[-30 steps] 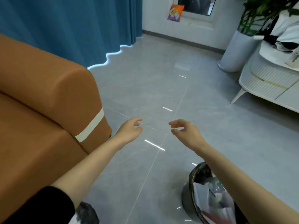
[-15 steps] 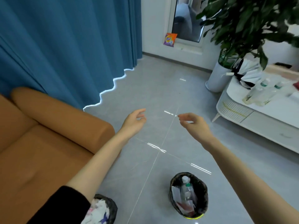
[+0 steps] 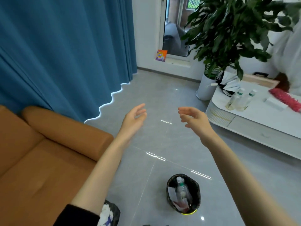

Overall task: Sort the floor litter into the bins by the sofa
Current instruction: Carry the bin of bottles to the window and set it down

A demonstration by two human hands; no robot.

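Both hands are raised in front of the person over the grey floor (image 3: 162,141), with the forearms reaching forward and the palms turned roughly toward each other. Left hand (image 3: 133,119) has its fingers loosely spread and slightly bent, holding nothing; its arm passes just beside the arm of the orange sofa (image 3: 40,160). Right hand (image 3: 193,119) is likewise relaxed and empty, with the fingers gently curved toward the left. The two hands are apart, not touching.

Below them, a black mesh bin (image 3: 197,193) stands on the floor and holds a clear plastic bottle (image 3: 180,186) and some wrappers. A second dark bin (image 3: 116,211) at the sofa's near corner holds crumpled white paper. An orange and purple packet (image 3: 161,55) stands on the far sill beside the blue curtain (image 3: 65,54). Two bottles (image 3: 234,100) stand on the low white table (image 3: 260,128) at the right.
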